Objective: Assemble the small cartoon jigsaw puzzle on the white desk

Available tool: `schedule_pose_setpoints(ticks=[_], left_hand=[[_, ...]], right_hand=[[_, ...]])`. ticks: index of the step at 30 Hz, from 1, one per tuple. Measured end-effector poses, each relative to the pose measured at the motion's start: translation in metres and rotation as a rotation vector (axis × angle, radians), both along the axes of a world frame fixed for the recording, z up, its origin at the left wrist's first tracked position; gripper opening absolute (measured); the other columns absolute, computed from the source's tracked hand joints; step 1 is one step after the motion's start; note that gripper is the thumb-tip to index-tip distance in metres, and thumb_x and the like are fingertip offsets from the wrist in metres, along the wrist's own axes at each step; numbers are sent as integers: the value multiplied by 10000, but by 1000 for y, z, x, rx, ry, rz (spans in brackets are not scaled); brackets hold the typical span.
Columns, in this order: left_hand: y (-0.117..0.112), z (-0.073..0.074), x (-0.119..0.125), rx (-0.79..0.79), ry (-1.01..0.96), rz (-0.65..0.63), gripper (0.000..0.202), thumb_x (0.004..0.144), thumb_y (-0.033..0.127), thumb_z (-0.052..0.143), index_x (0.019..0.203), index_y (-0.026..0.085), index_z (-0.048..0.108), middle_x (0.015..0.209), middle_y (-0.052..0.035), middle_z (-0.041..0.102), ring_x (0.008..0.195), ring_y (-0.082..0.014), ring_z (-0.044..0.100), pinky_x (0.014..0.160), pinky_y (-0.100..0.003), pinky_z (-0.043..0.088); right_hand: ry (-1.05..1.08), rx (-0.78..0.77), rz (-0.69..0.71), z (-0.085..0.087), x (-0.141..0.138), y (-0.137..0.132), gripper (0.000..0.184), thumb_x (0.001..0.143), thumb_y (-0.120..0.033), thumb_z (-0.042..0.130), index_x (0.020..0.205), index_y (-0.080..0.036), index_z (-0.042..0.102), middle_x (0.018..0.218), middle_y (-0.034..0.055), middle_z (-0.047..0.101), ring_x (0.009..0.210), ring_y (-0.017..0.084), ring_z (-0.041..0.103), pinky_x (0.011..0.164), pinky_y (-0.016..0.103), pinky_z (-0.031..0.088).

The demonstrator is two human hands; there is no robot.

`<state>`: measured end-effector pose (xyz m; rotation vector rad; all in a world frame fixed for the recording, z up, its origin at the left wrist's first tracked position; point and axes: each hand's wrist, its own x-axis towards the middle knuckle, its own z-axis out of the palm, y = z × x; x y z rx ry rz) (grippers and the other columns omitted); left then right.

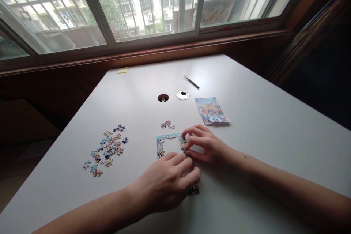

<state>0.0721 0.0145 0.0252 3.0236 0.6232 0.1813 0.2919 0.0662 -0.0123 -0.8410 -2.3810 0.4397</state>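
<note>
A partly joined jigsaw puzzle [159, 145] lies on the table as a border of pieces around a bare middle. My left hand [171, 177] reaches over its lower part, fingers bent and closed together; whatever is under the fingertips is hidden. At the right side of the border rests my right hand [204, 144], its curved fingers apart and the tips touching the edge pieces. A dark corner of the puzzle shows below my left hand. Just beyond the border is a small group of loose puzzle pieces [168, 124].
To the left spreads a pile of loose puzzle pieces [109, 148]. A colourful picture sheet [210, 110] lies beyond my right hand. Farther back are a pen [191, 81], a round metal cover [182, 95] and a cable hole [163, 98] in the white table [137, 106].
</note>
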Motion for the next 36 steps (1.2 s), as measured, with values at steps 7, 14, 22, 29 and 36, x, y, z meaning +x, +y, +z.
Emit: schedule_pose_setpoints(ticks=[7, 14, 22, 29, 36], left_hand=[[0, -1, 0, -86, 16, 22, 265, 889, 214, 517, 1143, 153, 478, 1038, -86, 574, 916, -232, 540, 839, -360, 498], [0, -3, 0, -94, 1, 40, 267, 853, 165, 515, 1119, 150, 496, 1047, -97, 595, 1008, -261, 555, 898, -393, 498], [10, -9, -4, -230, -170, 70, 265, 850, 106, 484, 1107, 142, 534, 1054, -93, 644, 1049, -248, 583, 953, -399, 481], [23, 4, -12, -444, -495, 190, 331, 847, 30, 456, 1113, 201, 554, 1016, -39, 669, 953, -174, 612, 896, -321, 491], [66, -19, -42, -107, -606, 374, 167, 868, 69, 499, 945, 189, 587, 907, -44, 639, 897, -200, 567, 828, -352, 476]], right_hand=[[7, -5, -9, 2, -1, -1, 51, 839, -183, 669, 850, -231, 657, 1106, 57, 649, 1028, 231, 539, 921, 410, 439], [-1, -8, -6, 2, -1, -1, 44, 848, -189, 659, 860, -229, 646, 1116, 52, 645, 1039, 224, 536, 927, 401, 436], [-13, -11, -5, 1, 0, 0, 29, 866, -207, 654, 864, -231, 638, 1129, 45, 640, 1056, 221, 531, 933, 393, 426], [-38, -28, -3, 3, 0, -1, 22, 882, -247, 657, 887, -235, 640, 1131, 42, 640, 1066, 223, 527, 938, 396, 420], [-71, -43, -10, 8, 0, -2, 56, 878, -219, 647, 929, -241, 640, 1149, 38, 642, 1072, 226, 529, 952, 410, 418]])
